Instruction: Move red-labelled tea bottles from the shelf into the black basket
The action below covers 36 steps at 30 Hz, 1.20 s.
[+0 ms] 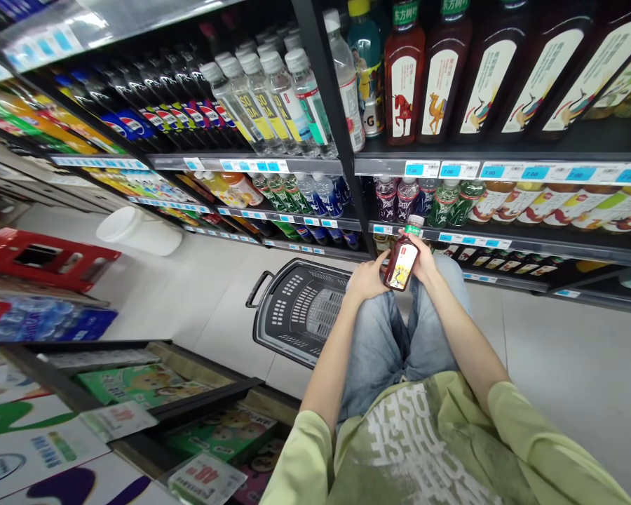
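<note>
Between my two hands is a small tea bottle point(402, 261) with dark red liquid, a pale label with a yellow picture, and a green-banded white cap. It tilts slightly above my knees, label facing up. My left hand point(369, 278) grips the bottle's lower side, thumb and fingers closed around its edge. Higher up, near the neck, my right hand point(423, 257) is wrapped round the other side. A dark shopping basket point(287, 308) rests on the floor to the left of my legs, its inside partly hidden by my left arm.
Drink shelves point(452, 167) run across the front, with tall tea bottles point(404, 77) above and smaller green-labelled bottles point(444, 202) below. A white bucket point(139, 230) and a red crate point(47, 261) stand at left. Boxed goods point(131, 382) fill a display at lower left.
</note>
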Available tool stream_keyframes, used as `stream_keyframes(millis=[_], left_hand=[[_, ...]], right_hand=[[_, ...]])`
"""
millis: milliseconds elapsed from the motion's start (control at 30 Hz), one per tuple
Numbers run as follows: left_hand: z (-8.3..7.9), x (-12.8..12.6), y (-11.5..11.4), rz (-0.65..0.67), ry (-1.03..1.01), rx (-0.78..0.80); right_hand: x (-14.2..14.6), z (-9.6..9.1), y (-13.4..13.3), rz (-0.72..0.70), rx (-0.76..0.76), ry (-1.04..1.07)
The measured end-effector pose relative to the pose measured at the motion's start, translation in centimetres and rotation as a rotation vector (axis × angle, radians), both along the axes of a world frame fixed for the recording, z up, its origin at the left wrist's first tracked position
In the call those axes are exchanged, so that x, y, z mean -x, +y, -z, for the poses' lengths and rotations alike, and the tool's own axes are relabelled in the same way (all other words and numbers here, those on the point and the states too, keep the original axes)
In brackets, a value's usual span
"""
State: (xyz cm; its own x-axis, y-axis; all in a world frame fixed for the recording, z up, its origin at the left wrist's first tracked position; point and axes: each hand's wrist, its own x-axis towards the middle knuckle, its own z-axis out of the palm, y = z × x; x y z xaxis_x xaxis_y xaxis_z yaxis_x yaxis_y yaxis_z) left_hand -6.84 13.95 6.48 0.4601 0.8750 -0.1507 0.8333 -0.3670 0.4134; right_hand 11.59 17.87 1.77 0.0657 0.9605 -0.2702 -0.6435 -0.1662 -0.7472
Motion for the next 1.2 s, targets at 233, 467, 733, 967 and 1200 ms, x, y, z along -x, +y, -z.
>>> stream_keyframes(millis=[233, 467, 733, 967, 1200], left_hand=[[0.4, 0.3, 0.1, 0.007, -0.051, 0.002], [0.0, 0.4, 0.0, -0.027, -0.067, 0.012], [-0.2, 0.0, -0.1, -0.016, 0.010, -0.050], [-0.2, 0.2, -0.1, -0.019, 0.001, -0.048], [-0.1, 0.2, -0.1, 0.007, -0.038, -0.056]], right_hand=[[0.1, -1.0, -0.4, -0.071, -0.053, 0.032], [0.0, -1.9, -0.9, -0.098, -0.096, 0.068], [0.5, -1.5, -0.7, -0.064, -0.086, 0.080], [0.2, -0.6, -0.3, -0.042, -0.064, 0.153], [0.1, -0.2, -0.4, 0.031, -0.073, 0.135]])
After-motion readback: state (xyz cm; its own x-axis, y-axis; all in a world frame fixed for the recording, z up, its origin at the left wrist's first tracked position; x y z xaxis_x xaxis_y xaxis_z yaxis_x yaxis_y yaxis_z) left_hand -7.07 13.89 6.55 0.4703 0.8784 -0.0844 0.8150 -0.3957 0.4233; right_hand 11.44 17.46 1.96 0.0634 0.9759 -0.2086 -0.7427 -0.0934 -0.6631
